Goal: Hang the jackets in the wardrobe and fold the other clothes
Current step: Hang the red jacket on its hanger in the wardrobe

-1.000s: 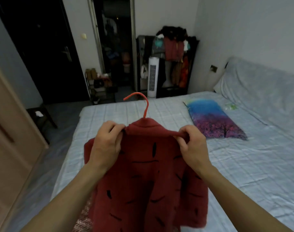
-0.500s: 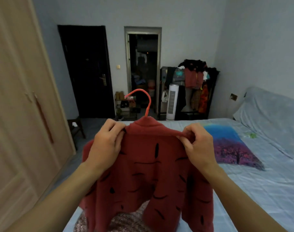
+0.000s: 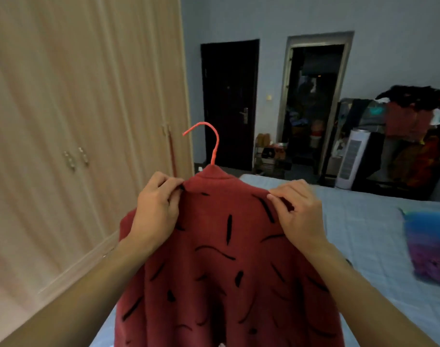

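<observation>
A red jacket [image 3: 221,266] with black dashes hangs on an orange hanger [image 3: 208,141], held up in front of me above the bed's edge. My left hand [image 3: 156,211] grips the jacket's left shoulder beside the collar. My right hand [image 3: 299,216] pinches the right shoulder. Only the hanger's hook shows above the collar; the rest is inside the jacket. The light wooden wardrobe [image 3: 76,121] fills the left side, its doors closed, with small metal handles [image 3: 76,157].
The bed [image 3: 364,241] with a pale checked sheet lies to the right, a colourful pillow [image 3: 429,246] on it. A dark door [image 3: 230,103], an open doorway [image 3: 311,106], a white tower fan [image 3: 351,159] and a loaded clothes rack [image 3: 409,136] stand at the back.
My view has swung left and up, bringing the wardrobe into sight. Both hands keep the same grip on the jacket's shoulders, which has risen off the bed.
</observation>
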`<state>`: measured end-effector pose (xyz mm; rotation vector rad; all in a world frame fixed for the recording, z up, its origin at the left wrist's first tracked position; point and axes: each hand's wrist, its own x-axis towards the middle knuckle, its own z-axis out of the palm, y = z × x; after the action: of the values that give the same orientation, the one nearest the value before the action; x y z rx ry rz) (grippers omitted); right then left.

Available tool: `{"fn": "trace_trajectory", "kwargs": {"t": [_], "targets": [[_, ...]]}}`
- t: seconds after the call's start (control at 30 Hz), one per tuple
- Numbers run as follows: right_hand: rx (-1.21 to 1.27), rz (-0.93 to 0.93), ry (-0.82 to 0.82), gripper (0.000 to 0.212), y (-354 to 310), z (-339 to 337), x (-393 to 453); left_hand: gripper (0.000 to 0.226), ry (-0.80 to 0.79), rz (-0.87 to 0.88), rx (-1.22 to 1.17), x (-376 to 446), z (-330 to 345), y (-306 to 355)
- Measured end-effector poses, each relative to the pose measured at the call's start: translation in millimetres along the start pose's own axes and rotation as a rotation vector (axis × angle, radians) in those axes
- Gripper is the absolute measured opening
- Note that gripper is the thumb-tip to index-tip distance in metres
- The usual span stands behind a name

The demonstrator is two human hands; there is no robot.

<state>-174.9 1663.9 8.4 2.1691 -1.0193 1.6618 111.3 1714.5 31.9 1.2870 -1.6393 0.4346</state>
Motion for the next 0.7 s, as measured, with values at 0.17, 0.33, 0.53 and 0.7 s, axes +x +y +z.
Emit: {"fn": "trace_trajectory", "kwargs": {"t": [0.17,0.33,0.53,0.7], "targets": [[0.051,-0.166,0.029,0.008,-60,67,17,0.020,0.004,-0.099,0.101,-20,-68,-58],[0.112,-0.203,-0.008,0.008,-128,134,25,0.021,0.038,-0.129,0.221,-44,-136,-111],[0.230,-0.218,-0.064,0.009,-233,212,20,0.020,0.007,-0.117,0.356,-68,-209,-173],[0.294,-0.270,-0.104,0.007,-314,265,5,0.025,0.110,-0.257,0.358,-81,-268,-242]]}}
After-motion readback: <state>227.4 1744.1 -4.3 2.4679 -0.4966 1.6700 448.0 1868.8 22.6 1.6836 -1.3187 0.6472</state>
